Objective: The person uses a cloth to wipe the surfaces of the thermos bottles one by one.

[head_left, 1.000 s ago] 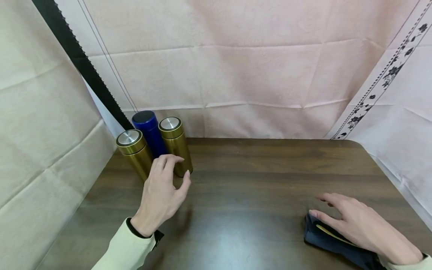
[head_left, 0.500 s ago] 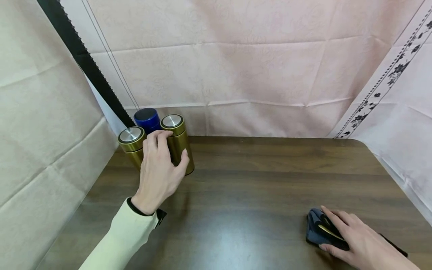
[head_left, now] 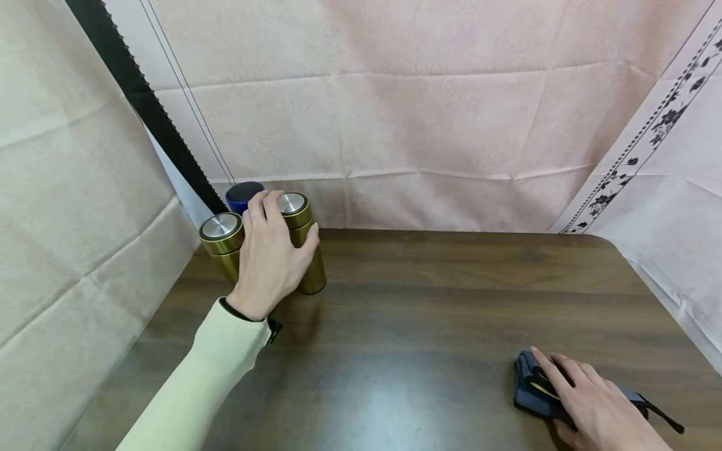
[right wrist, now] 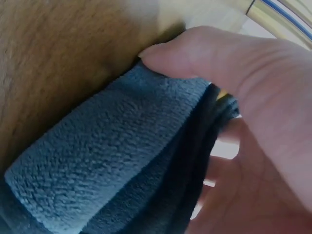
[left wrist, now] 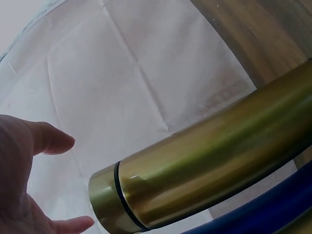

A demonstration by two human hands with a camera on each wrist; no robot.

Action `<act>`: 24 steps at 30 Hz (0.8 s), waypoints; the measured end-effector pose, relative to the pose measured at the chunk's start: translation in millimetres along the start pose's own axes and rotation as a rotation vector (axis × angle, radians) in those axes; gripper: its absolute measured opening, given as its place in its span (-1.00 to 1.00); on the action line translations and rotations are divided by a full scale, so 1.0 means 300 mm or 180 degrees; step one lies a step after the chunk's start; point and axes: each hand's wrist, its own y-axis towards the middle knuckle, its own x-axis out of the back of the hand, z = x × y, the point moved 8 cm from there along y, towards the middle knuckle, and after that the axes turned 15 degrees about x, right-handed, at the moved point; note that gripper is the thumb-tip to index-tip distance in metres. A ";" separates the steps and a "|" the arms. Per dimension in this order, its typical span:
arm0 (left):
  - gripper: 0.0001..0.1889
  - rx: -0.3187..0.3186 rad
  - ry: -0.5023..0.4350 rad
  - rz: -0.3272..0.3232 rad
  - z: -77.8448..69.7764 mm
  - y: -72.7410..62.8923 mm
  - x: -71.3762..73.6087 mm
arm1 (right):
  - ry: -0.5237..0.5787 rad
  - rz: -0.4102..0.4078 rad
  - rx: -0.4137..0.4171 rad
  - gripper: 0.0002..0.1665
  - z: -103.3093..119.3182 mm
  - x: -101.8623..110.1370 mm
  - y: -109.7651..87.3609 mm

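Note:
Two gold flasks and a blue one stand upright in a cluster at the table's far left in the head view. My left hand (head_left: 267, 260) reaches in front of the right gold flask (head_left: 313, 274), thumb and fingers spread near its lid. The left wrist view shows a gap between thumb and finger, with the flask (left wrist: 204, 165) just beyond them. Beside that hand are the left gold flask (head_left: 222, 235) and the blue flask (head_left: 239, 193), mostly hidden. At right, my right hand (head_left: 600, 401) grips a folded blue-grey cloth (right wrist: 107, 141), thumb on one side, fingers on the other.
A brown wooden table (head_left: 406, 326) lies under everything. Pale cloth hangs (head_left: 417, 125) rise behind and on both sides, close to the flasks on the left. A dark strap (head_left: 660, 413) sticks out from the cloth at the right.
My left hand has moved forward and up toward the flask lids, covering more of the blue one. The right hand has shifted nearer and settled its fingers over the cloth.

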 end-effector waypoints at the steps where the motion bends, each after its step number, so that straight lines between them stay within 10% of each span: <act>1: -0.26 0.0039 -0.0005 0.0024 0.004 0.007 -0.004 | -0.0007 0.0029 -0.0017 0.34 -0.002 -0.004 0.001; 24: -0.22 0.0502 -0.0194 0.0348 0.074 0.076 -0.079 | -0.0207 0.0177 -0.0140 0.28 0.002 -0.015 0.010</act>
